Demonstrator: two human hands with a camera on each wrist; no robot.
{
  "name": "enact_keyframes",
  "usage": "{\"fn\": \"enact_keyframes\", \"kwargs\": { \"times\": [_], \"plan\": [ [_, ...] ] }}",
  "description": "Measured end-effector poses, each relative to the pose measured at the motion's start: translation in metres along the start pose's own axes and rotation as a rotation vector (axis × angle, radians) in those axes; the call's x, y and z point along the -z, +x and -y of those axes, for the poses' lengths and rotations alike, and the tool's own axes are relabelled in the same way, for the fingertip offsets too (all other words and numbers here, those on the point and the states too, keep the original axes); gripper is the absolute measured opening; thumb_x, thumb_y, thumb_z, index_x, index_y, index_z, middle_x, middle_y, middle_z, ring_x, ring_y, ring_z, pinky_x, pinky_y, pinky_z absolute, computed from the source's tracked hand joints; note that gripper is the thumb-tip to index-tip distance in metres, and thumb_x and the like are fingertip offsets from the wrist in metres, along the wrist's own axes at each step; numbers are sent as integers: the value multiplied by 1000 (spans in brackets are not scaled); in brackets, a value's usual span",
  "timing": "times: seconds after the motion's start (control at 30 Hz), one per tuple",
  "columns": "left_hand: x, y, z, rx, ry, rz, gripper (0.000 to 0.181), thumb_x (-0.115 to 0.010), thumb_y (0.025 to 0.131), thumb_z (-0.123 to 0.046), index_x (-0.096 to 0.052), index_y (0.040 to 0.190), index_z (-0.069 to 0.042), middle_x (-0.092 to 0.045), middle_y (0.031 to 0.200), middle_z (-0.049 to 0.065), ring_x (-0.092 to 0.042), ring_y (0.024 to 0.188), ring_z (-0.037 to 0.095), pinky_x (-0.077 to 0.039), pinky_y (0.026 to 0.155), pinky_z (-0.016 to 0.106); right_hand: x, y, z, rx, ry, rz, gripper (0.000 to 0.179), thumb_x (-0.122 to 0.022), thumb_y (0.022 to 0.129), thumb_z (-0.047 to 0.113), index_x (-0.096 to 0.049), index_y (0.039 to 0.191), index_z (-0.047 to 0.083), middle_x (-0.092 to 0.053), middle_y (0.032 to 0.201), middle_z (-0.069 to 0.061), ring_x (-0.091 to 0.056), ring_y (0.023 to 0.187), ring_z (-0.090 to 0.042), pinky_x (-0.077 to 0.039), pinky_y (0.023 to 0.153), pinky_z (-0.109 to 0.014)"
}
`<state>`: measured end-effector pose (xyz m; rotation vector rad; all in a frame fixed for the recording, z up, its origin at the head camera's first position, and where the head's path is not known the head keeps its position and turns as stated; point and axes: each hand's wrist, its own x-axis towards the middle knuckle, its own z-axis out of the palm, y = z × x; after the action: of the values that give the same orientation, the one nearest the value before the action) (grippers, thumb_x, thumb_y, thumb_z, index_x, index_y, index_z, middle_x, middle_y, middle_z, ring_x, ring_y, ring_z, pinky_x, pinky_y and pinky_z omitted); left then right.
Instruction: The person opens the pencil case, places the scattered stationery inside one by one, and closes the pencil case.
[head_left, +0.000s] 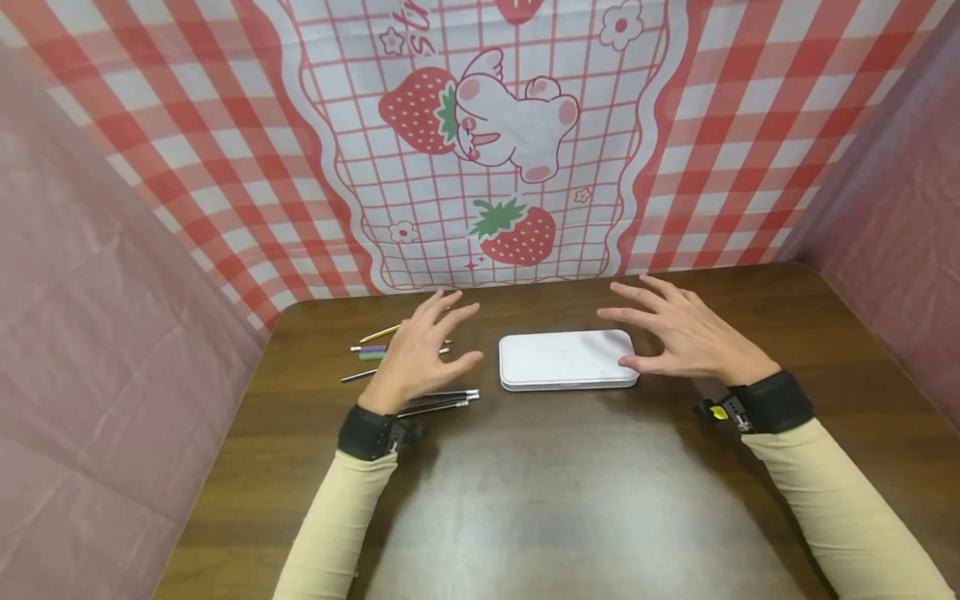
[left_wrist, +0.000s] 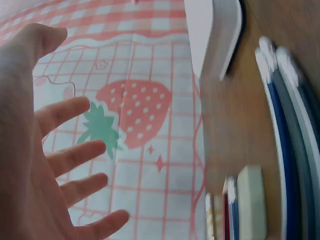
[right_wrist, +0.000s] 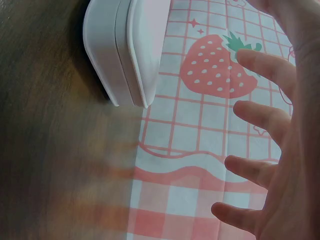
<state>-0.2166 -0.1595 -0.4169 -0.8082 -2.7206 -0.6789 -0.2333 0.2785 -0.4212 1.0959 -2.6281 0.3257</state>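
Observation:
A white, closed, rounded case (head_left: 567, 360) lies flat near the middle of the table, between the two hands. My left hand (head_left: 416, 354) hovers left of it with fingers spread, above some pencils, and holds nothing. On the right, my right hand (head_left: 686, 333) is spread beside the case's right end. Its thumb overlaps the case's corner in the head view; contact cannot be told. Dark pencils (head_left: 438, 407) with pale ends lie below the left hand. Beyond them are a yellow pencil (head_left: 380, 334) and a small pale green block (left_wrist: 252, 202), partly hidden by the hand in the head view.
The brown wooden table (head_left: 555, 500) has a rounded far edge. Behind it hangs a red-and-white checked cloth (head_left: 750, 125) with strawberry prints. Pink cloth (head_left: 97, 333) hangs at the left side, and more pink cloth (head_left: 900, 217) at the right.

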Motion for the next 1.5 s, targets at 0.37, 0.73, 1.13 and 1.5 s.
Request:
{"fn": "enact_keyframes", "kwargs": {
  "times": [0.37,0.73,1.13,1.5],
  "plan": [
    [-28,7,-17,63,-357,35,106,-94,85,-38,-40,175,-20,-31,186,16,-36,171,44,-41,131,69,0,-1,0,9,-17,0,79,-90,82,50,-66,155,29,-57,170,-18,-48,154,-61,-50,103,-86],
    [-59,9,-19,121,-474,114,124,-100,79,-41,-31,178,-14,-27,185,25,-39,167,45,-57,121,56,-1,-1,-1,13,-20,-4,78,-90,83,50,-66,154,28,-57,170,-18,-46,155,-61,-50,103,-86],
    [-66,14,-23,163,-480,204,126,-103,79,-22,-26,177,0,-42,178,27,-49,161,43,-55,123,52,1,-1,0,-13,-11,10,77,-89,83,50,-67,154,29,-56,171,-17,-45,156,-60,-49,104,-86],
    [-78,15,-20,195,-410,229,113,-99,82,-22,-36,173,-1,-51,172,25,-56,152,44,-58,120,51,-2,1,1,-10,14,27,83,-88,82,55,-64,157,29,-55,171,-18,-48,154,-59,-48,107,-86]
  ]
}}
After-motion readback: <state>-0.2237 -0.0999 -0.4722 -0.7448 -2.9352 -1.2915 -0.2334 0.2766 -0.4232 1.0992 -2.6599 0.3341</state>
